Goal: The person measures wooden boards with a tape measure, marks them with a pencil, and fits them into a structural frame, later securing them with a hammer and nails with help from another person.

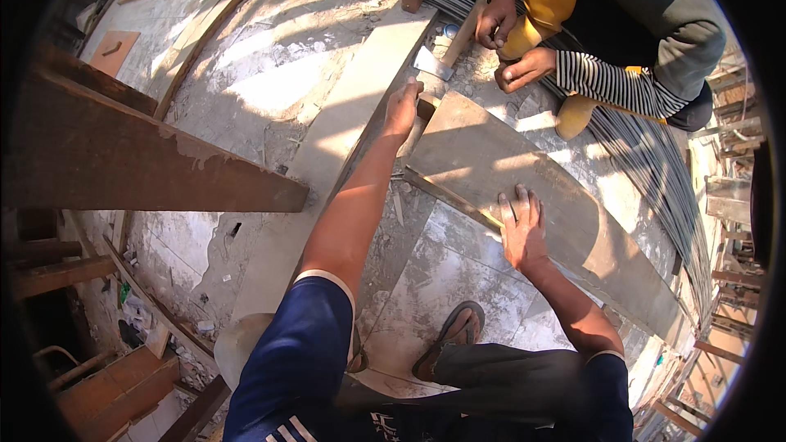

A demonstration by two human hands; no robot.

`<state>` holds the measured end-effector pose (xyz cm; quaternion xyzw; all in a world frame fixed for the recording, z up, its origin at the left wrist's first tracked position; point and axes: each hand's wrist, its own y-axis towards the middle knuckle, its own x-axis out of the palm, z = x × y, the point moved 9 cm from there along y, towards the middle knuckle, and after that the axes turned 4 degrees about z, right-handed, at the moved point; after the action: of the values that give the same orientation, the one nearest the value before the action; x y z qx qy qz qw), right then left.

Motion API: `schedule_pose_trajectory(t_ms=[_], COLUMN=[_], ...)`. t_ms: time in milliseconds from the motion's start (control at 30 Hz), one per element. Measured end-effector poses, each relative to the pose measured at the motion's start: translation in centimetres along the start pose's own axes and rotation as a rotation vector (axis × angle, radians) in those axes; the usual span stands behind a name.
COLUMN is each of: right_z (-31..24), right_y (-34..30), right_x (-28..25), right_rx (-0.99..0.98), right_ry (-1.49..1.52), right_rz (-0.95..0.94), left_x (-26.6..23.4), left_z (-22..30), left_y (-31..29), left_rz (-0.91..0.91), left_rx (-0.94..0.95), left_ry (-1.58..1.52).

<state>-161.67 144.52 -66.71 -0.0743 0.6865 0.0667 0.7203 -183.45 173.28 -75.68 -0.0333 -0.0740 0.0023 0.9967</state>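
My right hand (524,227) lies with fingers spread on a wide wooden board (491,151), near its edge. The board runs from the middle toward the lower right. My left hand (401,115) is curled beside the board's far end, next to the edge of a long pale plank (364,74). What its fingers close on is hidden. Just beyond it is a hatchet (434,64), its blade toward my hand and its wooden handle pointing to a co-worker. That co-worker's two hands (528,69) are close together above the handle.
A bundle of metal bars (647,172) curves behind the board and along the right. The co-worker crouches at the upper right in striped sleeves (610,78) and yellow boots (544,4). A thick timber beam (164,155) juts in from the left. An orange-brown float (115,53) lies upper left.
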Motion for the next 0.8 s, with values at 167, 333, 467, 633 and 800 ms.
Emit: schedule_pose_trajectory(t_ms=[167, 333, 467, 633, 800], right_z=[2.1, 2.3, 2.3, 2.1, 2.1], right_y=[-0.7, -0.1, -0.3, -0.2, -0.4], right_x=[0.4, 1.1, 1.3, 1.3, 1.2], right_rx=[0.056, 0.103, 0.057, 0.015, 0.024], right_ry=[-0.104, -0.152, -0.193, -0.16, -0.167], right_rz=[-0.071, -0.21, -0.114, -0.062, -0.078], left_x=[1.3, 1.5, 2.1, 1.6, 1.0], left_z=[-2.7, -1.5, -2.5, -2.2, 5.5], left_y=[-0.1, -0.3, 0.3, 1.6, 3.3], left_rz=[0.05, 0.058, -0.037, -0.291, -0.427], left_rx=[-0.071, -0.071, -0.102, 0.035, 0.198], left_ry=[-0.021, 0.108, 0.022, 0.331, 0.992])
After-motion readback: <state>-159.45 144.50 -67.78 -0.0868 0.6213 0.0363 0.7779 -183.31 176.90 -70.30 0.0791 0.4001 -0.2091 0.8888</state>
